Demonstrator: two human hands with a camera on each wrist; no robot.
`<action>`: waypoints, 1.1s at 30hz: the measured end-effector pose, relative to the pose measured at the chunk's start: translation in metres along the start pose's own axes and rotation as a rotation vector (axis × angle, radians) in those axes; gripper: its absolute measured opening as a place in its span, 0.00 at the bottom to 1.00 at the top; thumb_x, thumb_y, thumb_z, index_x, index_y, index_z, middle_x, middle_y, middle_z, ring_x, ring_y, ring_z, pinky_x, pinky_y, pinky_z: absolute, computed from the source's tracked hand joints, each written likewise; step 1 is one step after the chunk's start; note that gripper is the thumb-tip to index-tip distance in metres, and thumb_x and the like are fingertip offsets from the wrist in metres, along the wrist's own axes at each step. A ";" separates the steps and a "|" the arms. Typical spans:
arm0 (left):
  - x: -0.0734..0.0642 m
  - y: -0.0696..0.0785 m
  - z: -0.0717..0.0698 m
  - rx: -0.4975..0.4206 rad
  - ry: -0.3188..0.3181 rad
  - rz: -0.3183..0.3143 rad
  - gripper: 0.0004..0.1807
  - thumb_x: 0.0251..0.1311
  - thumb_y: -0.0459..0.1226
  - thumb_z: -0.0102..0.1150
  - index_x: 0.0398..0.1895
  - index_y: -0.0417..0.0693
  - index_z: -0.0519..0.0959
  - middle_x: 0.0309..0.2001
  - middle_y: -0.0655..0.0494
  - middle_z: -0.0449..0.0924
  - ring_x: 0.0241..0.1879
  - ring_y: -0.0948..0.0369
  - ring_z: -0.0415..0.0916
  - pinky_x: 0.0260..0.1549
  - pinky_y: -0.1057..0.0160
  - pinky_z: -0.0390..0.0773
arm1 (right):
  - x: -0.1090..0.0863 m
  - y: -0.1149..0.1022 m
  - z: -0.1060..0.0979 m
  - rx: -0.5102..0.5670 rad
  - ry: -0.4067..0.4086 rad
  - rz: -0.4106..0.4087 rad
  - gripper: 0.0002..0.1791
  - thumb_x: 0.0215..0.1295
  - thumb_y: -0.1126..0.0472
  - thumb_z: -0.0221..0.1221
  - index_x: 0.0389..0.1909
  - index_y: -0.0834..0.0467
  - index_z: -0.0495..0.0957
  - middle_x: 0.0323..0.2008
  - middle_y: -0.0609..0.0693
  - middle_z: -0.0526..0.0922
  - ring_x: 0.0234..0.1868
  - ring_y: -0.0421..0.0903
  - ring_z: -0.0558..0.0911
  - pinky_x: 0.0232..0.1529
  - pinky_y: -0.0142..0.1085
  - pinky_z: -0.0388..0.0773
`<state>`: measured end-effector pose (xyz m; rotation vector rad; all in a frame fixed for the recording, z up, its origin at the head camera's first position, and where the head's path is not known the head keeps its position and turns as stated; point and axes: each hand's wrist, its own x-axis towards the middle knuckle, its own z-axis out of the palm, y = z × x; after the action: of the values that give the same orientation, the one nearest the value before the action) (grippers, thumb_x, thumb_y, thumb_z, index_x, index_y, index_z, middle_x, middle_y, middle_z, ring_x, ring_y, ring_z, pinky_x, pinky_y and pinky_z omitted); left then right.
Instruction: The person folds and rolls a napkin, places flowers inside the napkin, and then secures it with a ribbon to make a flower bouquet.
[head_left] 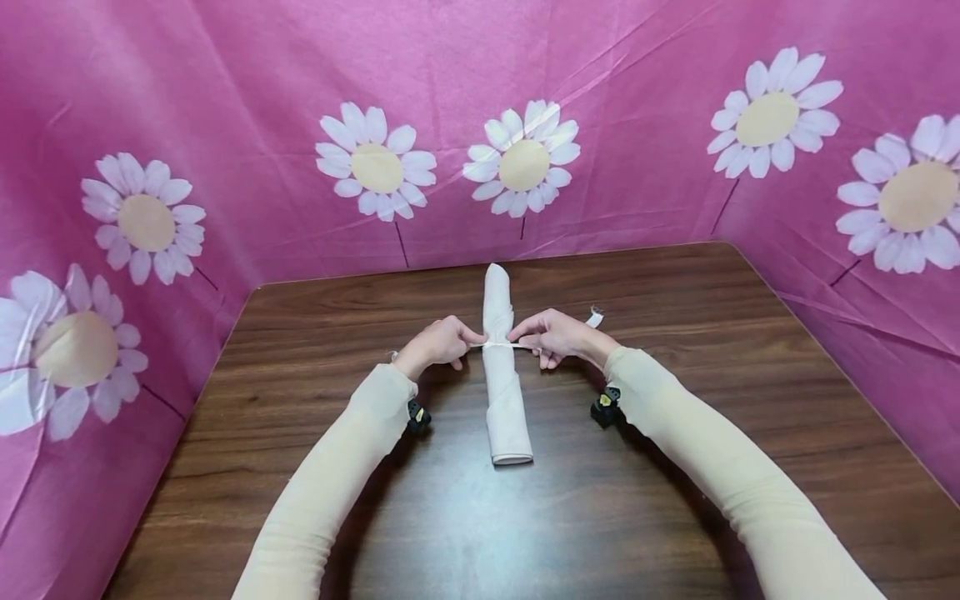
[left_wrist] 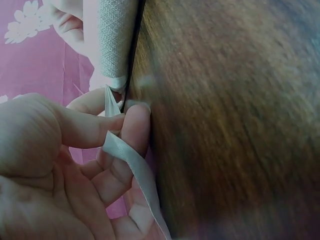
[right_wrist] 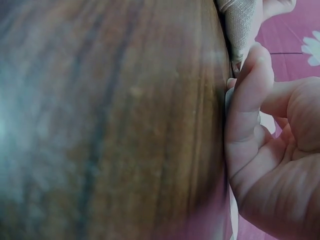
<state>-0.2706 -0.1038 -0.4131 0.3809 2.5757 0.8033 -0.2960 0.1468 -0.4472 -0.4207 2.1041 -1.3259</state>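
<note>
A rolled white cloth [head_left: 507, 408] lies lengthwise on the table, drawn in at its middle by a thin white ribbon [head_left: 498, 344]. On its left side my left hand [head_left: 438, 343] pinches one end of the ribbon between thumb and finger. In the left wrist view the ribbon's loose tail [left_wrist: 135, 162] hangs past the curled fingers. To the right of the roll, my right hand [head_left: 558, 335] pinches the other ribbon end. That ribbon's tail [head_left: 595, 317] sticks out behind this hand. In the right wrist view the fingers mostly hide the ribbon beside the roll [right_wrist: 241, 30].
The dark wooden table [head_left: 300, 467] extends around the roll. A pink curtain with white flowers [head_left: 450, 50] hangs along its back and sides. Dark wrist devices [head_left: 606, 407] sit below both cream sleeves [head_left: 720, 450].
</note>
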 end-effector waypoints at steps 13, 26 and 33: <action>0.002 -0.005 -0.001 -0.043 -0.029 0.022 0.25 0.66 0.26 0.47 0.61 0.54 0.82 0.61 0.48 0.79 0.21 0.61 0.81 0.23 0.71 0.70 | -0.002 0.000 -0.002 0.025 -0.017 0.026 0.17 0.77 0.67 0.53 0.62 0.65 0.77 0.21 0.52 0.71 0.14 0.40 0.77 0.18 0.31 0.76; -0.002 -0.011 -0.004 -0.159 -0.007 0.034 0.20 0.68 0.26 0.52 0.60 0.44 0.82 0.47 0.45 0.85 0.23 0.60 0.82 0.29 0.67 0.80 | 0.002 0.000 0.003 0.098 0.063 0.056 0.16 0.76 0.64 0.57 0.59 0.65 0.77 0.27 0.53 0.74 0.20 0.44 0.84 0.23 0.35 0.82; -0.020 -0.021 -0.007 -0.208 -0.024 0.068 0.14 0.69 0.31 0.60 0.55 0.36 0.82 0.29 0.49 0.84 0.23 0.60 0.80 0.27 0.62 0.82 | -0.019 -0.003 -0.002 -0.027 0.020 0.054 0.20 0.68 0.59 0.67 0.56 0.65 0.79 0.29 0.52 0.83 0.22 0.43 0.82 0.23 0.36 0.82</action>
<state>-0.2597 -0.1313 -0.4143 0.4122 2.4379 1.0727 -0.2830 0.1581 -0.4380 -0.3602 2.1368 -1.2769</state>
